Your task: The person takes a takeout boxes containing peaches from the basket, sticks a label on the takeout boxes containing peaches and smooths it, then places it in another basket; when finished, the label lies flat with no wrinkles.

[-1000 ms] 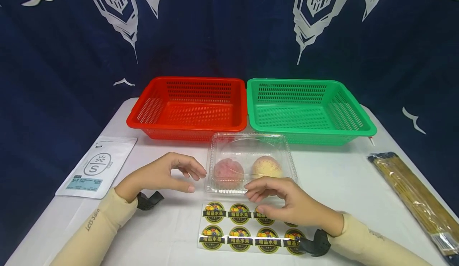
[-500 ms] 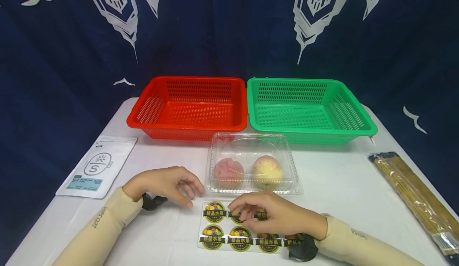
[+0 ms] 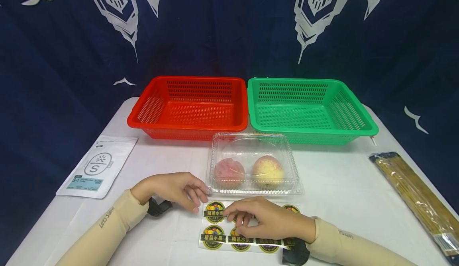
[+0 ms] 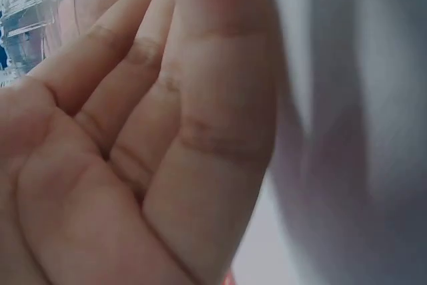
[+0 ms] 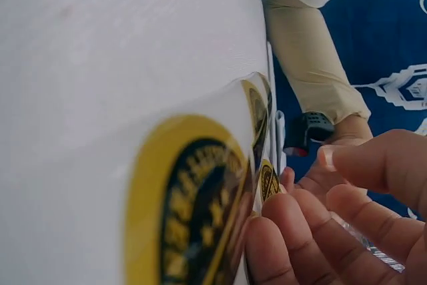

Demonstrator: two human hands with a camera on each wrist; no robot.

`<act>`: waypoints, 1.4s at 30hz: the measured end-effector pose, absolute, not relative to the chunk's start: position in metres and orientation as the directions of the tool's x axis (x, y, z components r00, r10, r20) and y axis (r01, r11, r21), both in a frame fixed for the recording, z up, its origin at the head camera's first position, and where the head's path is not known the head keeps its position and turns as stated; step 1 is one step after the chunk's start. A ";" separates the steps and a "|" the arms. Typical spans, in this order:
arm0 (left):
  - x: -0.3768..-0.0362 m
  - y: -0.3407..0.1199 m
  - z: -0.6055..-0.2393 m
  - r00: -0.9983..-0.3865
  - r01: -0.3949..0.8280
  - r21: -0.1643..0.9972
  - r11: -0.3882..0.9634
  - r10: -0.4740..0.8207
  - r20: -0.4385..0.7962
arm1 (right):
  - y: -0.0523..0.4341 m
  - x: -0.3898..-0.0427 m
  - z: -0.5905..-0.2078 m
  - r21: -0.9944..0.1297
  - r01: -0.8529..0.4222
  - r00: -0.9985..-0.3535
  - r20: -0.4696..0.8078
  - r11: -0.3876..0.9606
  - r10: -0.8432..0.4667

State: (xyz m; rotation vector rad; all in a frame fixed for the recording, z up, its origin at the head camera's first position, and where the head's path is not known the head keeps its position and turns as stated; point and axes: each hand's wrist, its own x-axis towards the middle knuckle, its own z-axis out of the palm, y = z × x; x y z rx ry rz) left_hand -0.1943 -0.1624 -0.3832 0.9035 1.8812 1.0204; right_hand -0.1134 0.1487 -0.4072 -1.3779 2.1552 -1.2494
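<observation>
A sheet of round black-and-gold fruit stickers (image 3: 213, 238) lies flat on the white table. Over it, my right hand (image 3: 267, 218) reaches in from the right with relaxed, bent fingers, fingertips right at a top-row sticker. The right wrist view shows these fingers (image 5: 300, 231) low along the sheet, thumb apart from them. My left hand (image 3: 175, 188) is at the sheet's upper left corner, fingers loosely bent and pointing down, nothing between them. Just beyond both hands sits a clear plastic clamshell box (image 3: 252, 144) holding a pink peach (image 3: 229, 173) and a yellow-pink peach (image 3: 268, 171).
Behind the box stand a red basket (image 3: 193, 128) and a green basket (image 3: 315, 132), side by side. A white pouch (image 3: 97, 166) lies at the left edge. On the right is a long pack of thin brown sticks (image 3: 412, 194). A dark blue curtain (image 3: 215, 27) hangs behind.
My right hand has moved left and nearer over the sticker sheet, away from the box's front edge. My left hand has lowered and come right to the sheet's corner.
</observation>
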 end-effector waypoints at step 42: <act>-0.191 -0.152 -0.398 -0.428 -0.101 0.928 0.359 0.827 -0.366 | 0.129 -0.110 -0.428 -0.768 -0.581 -0.675 0.271 0.269 -0.686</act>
